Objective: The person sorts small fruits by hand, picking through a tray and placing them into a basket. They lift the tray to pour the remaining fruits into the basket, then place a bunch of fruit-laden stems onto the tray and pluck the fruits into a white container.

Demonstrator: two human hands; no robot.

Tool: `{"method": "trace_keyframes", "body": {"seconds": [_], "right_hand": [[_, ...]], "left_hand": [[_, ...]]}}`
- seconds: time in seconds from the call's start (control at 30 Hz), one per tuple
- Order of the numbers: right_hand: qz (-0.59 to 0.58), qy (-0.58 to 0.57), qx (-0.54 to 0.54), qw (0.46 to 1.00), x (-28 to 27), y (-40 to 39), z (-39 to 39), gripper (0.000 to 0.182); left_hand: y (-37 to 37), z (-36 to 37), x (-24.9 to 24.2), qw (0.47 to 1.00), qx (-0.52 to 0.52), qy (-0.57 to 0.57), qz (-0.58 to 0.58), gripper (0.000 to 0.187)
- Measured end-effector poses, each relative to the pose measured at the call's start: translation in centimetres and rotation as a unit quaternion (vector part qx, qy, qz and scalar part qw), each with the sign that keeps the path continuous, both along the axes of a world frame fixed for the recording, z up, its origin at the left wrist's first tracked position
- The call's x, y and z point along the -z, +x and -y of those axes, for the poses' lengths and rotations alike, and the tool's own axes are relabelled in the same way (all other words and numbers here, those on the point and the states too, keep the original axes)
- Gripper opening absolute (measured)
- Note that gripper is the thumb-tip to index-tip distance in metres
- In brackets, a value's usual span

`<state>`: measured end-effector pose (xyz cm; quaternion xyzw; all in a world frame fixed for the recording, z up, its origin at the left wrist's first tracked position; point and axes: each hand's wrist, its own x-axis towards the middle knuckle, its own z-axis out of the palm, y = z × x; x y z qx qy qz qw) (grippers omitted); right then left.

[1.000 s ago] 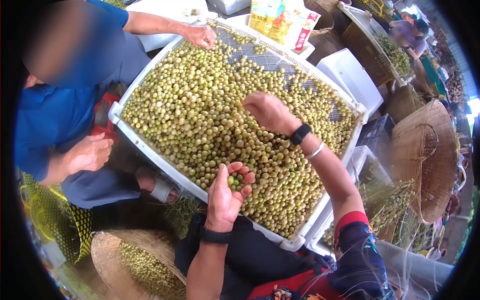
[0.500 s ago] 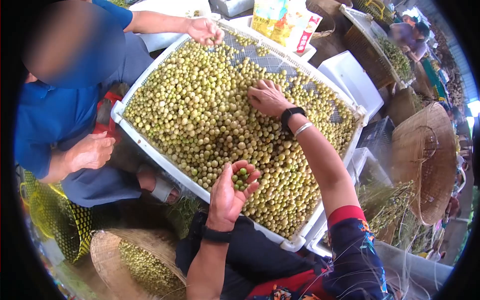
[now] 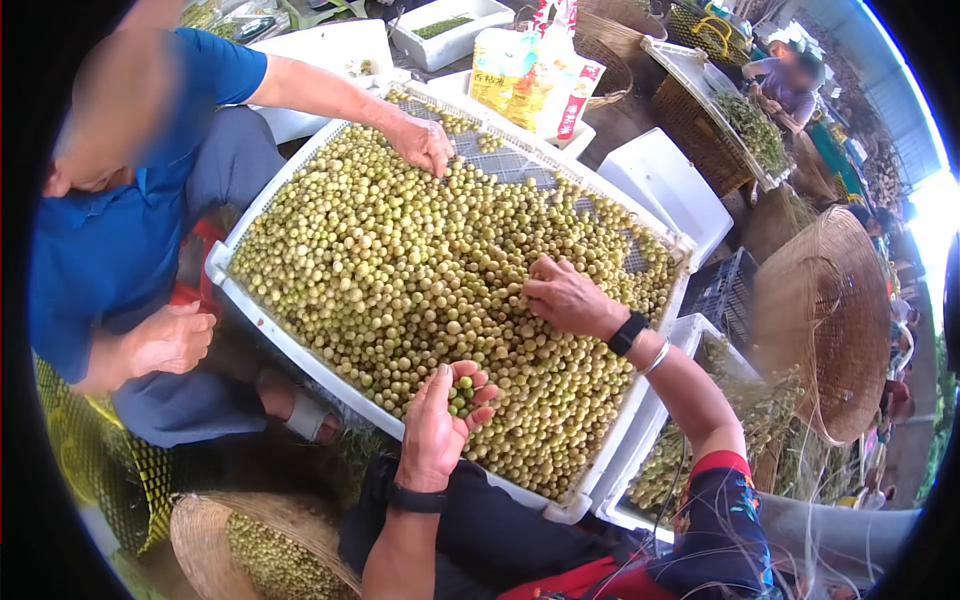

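Note:
Small round yellow-green fruits (image 3: 350,270) lie in a thick layer over a white mesh tray (image 3: 566,510). My left hand (image 3: 432,435) is cupped palm up over the tray's near edge, fingers curled around several smaller, brighter green fruits (image 3: 461,394). Among the fruits right of the tray's middle, my right hand (image 3: 572,300) points down with its fingers bent together. Its fingertips are partly hidden, so what they pinch does not show. Each of my wrists has a black band; a pale bangle circles the right one.
A person in a blue shirt (image 3: 115,270) sits at the left, one hand (image 3: 425,145) touching the fruits. Woven baskets stand at lower left (image 3: 200,545) and right (image 3: 825,325). A white box (image 3: 665,190) and printed bags (image 3: 530,80) stand behind the tray. Stems (image 3: 740,420) fill a container at right.
My right hand has shifted right and toward me over the fruits, its fingers more bent. My left hand still cups green fruits. The other person's hand has lowered onto the fruits. The view has shifted slightly.

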<state>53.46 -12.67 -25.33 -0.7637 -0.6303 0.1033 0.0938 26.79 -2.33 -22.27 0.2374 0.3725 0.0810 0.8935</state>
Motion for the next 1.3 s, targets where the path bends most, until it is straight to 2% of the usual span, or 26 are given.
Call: {"method": "trace_keyframes", "body": {"seconds": [0.13, 0.23, 0.3, 0.33, 0.37, 0.47, 0.53, 0.57, 0.63, 0.67, 0.7, 0.77, 0.8, 1.03, 1.1, 1.17, 1.23, 1.3], "right_hand": [[-0.02, 0.033, 0.028, 0.999, -1.3, -2.4, -0.7, 0.015], [0.03, 0.013, 0.076, 0.997, -2.3, -1.8, -1.7, 0.023], [0.008, 0.067, 0.041, 0.997, -2.5, 0.2, -2.1, 0.024], [-0.054, 0.102, 0.058, 0.992, -3.1, 0.5, -2.5, 0.024], [-0.068, 0.134, 0.047, 0.988, -3.8, 0.8, -2.9, 0.022], [-0.086, 0.082, 0.045, 0.992, -5.4, 1.5, -4.3, 0.017], [-0.209, 0.15, 0.07, 0.964, -5.6, 1.7, -5.0, 0.013], [-0.209, 0.149, 0.07, 0.964, -5.5, 2.1, -5.2, 0.013], [-0.323, 0.173, 0.077, 0.927, -4.6, 3.0, -5.7, 0.018], [-0.239, 0.185, 0.093, 0.949, -4.2, 3.3, -6.0, 0.016], [-0.238, 0.185, 0.092, 0.949, -2.7, 4.4, -6.1, 0.016], [0.014, 0.089, 0.135, 0.987, 1.1, 6.8, -5.9, 0.014], [0.003, 0.035, 0.15, 0.988, 1.6, 7.1, -5.9, 0.013], [0.032, 0.022, 0.161, 0.986, 4.0, 7.8, -6.2, 0.013], [0.041, 0.053, 0.161, 0.985, 3.6, 7.4, -6.3, 0.013], [-0.012, 0.033, 0.222, 0.974, 2.7, 7.1, -6.3, 0.012], [-0.023, 0.027, 0.209, 0.977, 2.0, 6.5, -6.0, 0.011], [-0.028, 0.082, 0.202, 0.976, 1.8, 6.0, -5.6, 0.009]], "left_hand": [[-0.1, 0.3, 0.2, 0.999, 0.018, 0.024, 0.009, 0.032], [-0.1, 0.2, 0.0, 0.999, 0.022, 0.032, 0.011, 0.031], [-0.3, 0.2, -0.2, 0.999, 0.024, 0.035, 0.002, 0.03], [-0.3, 0.1, -0.3, 0.999, 0.024, 0.033, 0.001, 0.03], [-0.2, 0.1, -0.4, 0.999, 0.027, 0.037, 0.0, 0.03], [0.0, 0.0, -0.6, 0.998, 0.035, 0.045, 0.001, 0.029], [-0.1, 0.0, -0.5, 0.998, 0.038, 0.048, 0.003, 0.029], [-0.1, 0.1, -0.4, 0.998, 0.038, 0.052, 0.007, 0.029], [-0.3, 0.2, -0.5, 0.998, 0.037, 0.054, 0.01, 0.028], [-0.3, 0.2, -0.9, 0.998, 0.04, 0.057, 0.007, 0.028], [-0.2, 0.1, -1.1, 0.997, 0.042, 0.062, 0.005, 0.028], [-0.2, 0.1, -0.9, 0.997, 0.043, 0.062, 0.009, 0.027], [-0.3, 0.1, -0.8, 0.997, 0.047, 0.062, 0.011, 0.027], [-0.3, 0.1, -1.1, 0.996, 0.05, 0.067, 0.018, 0.026], [-0.4, 0.1, -1.0, 0.997, 0.051, 0.065, 0.012, 0.025], [-0.4, 0.0, -1.0, 0.996, 0.051, 0.066, 0.011, 0.025], [-0.3, 0.1, -0.9, 0.996, 0.053, 0.065, 0.01, 0.025], [-0.3, 0.2, -0.9, 0.996, 0.057, 0.065, 0.008, 0.024]]}}
